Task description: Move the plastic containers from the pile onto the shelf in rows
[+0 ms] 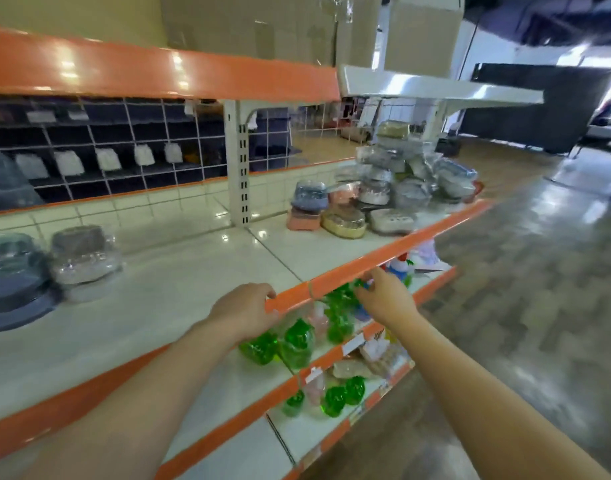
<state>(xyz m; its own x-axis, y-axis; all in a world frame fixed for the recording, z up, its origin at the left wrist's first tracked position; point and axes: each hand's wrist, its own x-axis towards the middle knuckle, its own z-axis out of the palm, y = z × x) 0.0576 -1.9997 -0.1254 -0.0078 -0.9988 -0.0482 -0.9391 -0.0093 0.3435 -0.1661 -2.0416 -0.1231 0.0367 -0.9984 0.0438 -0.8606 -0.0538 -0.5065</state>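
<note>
Two bare forearms and hands

No sleeves are worn on either forearm; the left hand point(243, 311) and right hand point(383, 296) are seen uncovered, with fingers blurred.

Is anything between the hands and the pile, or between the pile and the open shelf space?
Nothing visible. Both hands, left and right, are at the shelf's orange edge, holding nothing. The pile sits farther right on that shelf, with bare surface between it and the placed containers.

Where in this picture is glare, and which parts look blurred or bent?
Head view: lamp glare on the upper orange shelf edge and the white shelf; the wrapped containers at far left are blurred; the wide lens bends the shelf lines; the pile looks soft.
</note>
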